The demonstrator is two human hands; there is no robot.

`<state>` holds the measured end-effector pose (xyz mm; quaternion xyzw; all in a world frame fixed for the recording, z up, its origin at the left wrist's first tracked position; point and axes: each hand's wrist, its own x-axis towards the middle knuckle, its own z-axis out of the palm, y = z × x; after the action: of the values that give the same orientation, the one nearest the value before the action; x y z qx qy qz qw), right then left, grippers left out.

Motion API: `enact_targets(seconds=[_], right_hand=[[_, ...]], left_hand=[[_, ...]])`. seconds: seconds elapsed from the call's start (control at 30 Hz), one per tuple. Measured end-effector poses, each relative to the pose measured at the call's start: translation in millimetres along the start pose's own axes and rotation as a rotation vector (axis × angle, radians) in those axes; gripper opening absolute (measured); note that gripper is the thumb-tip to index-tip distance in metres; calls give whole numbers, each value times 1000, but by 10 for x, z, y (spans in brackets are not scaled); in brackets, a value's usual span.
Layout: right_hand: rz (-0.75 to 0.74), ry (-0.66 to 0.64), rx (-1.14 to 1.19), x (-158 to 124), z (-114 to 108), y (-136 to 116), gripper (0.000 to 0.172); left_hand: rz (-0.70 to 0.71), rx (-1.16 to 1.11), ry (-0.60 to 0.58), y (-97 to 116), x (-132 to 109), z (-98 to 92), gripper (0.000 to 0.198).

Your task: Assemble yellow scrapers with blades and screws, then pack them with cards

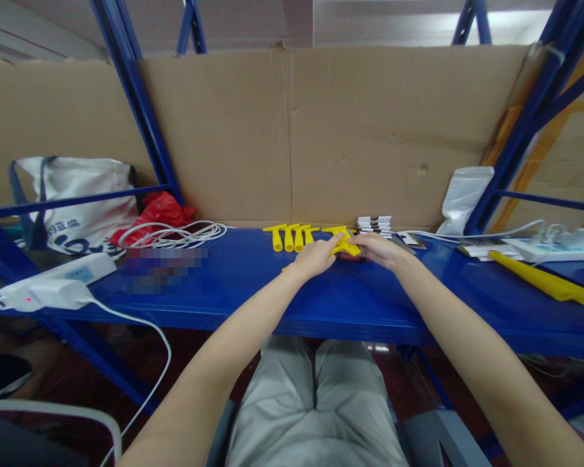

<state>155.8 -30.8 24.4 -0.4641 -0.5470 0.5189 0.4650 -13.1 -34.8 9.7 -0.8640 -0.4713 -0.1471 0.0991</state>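
Note:
Over the blue shelf top (253, 292), both hands meet at a yellow T-shaped plastic piece (346, 245). My left hand (317, 255) grips it from the left, fingers closed. From the right, the fingertips of my right hand (378, 249) pinch its other side. Just left of my hands, several similar yellow T-shaped pieces (289, 240) lie in a row, with another yellow end showing behind the held one. Something red (351, 257) shows beneath my fingers, mostly covered. A stack of small white-and-black packets (374, 225) sits behind my right hand.
At left are a white power strip (73, 279), coiled white cable (189, 233), a red plastic bag (158, 214) and a cloth bag (85, 201). A long yellow piece (545, 277) and another power strip (559, 250) lie right. Cardboard (370, 130) stands behind; blue posts (141, 97) frame the shelf.

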Motion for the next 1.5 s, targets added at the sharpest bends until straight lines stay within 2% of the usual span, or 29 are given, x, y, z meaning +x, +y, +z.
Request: enact_targets(seconds=[0.27, 0.47, 0.77, 0.9, 1.0, 1.1, 1.17, 1.23, 1.33, 1.5], right_hand=[[29, -5, 1, -41, 45, -2, 23], [12, 13, 21, -56, 59, -16, 30], [-14, 26, -1, -37, 40, -7, 16], [-86, 44, -32, 31, -11, 28, 13], [-169, 168, -238, 124, -160, 64, 16], [-248, 417, -728, 203, -403, 95, 8], [-233, 521, -985, 220, -581, 114, 23], [-149, 546, -1140, 202, -745, 137, 39], [18, 593, -1246, 136, -951, 187, 47], [202, 706, -1239, 113, -1208, 302, 54]], left_hand=[[39, 78, 2, -21, -2, 68, 61], [36, 73, 4, -14, -4, 45, 61], [22, 20, 9, -1, -1, 11, 63], [29, -13, 3, -7, 5, -6, 64], [76, -22, -26, 8, -8, -19, 63], [126, -21, -63, 44, -34, -36, 63], [139, -25, -77, 67, -48, -48, 63], [145, -33, -81, 78, -55, -54, 63], [141, -34, -78, 64, -49, -47, 62], [136, -29, -79, 29, -37, -22, 62]])
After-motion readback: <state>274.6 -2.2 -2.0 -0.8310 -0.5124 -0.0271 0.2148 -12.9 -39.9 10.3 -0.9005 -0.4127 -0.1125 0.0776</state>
